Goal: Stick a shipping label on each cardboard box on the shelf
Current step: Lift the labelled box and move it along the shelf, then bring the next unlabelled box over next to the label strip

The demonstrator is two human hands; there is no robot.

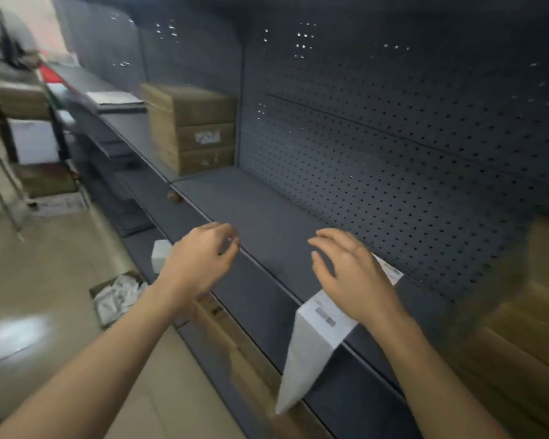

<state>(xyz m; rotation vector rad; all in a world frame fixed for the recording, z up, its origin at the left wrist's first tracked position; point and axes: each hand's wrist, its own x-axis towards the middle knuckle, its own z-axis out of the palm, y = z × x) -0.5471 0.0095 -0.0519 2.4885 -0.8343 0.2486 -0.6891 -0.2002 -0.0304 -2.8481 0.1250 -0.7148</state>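
2 bare forearms come in from the near edge, 1 on the left and 1 on the right, each uncovered along its whole visible length with no sleeve or cuff showing. The left hand (200, 259) wears no glove, ring, watch or band at the wrist. The right hand (351, 277) is bare in the same way, with nothing worn on its fingers or wrist. Motion blur softens the fingertips, so the nails cannot be made out clearly.

Stacked boxes (189, 128) stand far left on the shelf (267, 223); label sheet (317, 337) overhangs its front edge (beneath right hand (355, 274)).
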